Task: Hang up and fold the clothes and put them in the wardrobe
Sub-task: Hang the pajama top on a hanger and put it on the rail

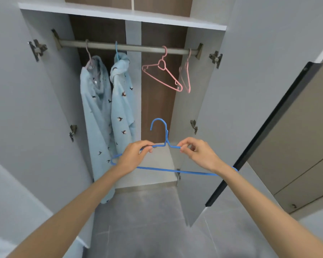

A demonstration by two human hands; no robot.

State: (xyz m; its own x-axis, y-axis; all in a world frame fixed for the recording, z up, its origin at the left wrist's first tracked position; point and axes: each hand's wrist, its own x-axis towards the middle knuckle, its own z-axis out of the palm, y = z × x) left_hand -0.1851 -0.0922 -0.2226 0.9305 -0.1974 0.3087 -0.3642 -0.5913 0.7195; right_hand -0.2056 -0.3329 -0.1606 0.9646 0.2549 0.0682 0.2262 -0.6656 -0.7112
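Observation:
An empty blue wire hanger (158, 169) is held level in front of the open wardrobe, hook up. My left hand (133, 156) pinches its left shoulder and my right hand (199, 152) pinches its right shoulder. Inside, a metal rail (134, 47) carries two light-blue garments with a bird print: one (95, 108) at the left, another (122, 101) beside it. Two empty pink hangers hang on the rail's right part, one (164, 73) facing me and one (186, 75) nearly edge-on.
Both wardrobe doors stand open, the left door (17, 108) and the right door (250, 90). A white shelf (119, 13) tops the hanging space. A dark-edged brown panel (296, 127) stands at the right. Grey floor (142, 220) lies below.

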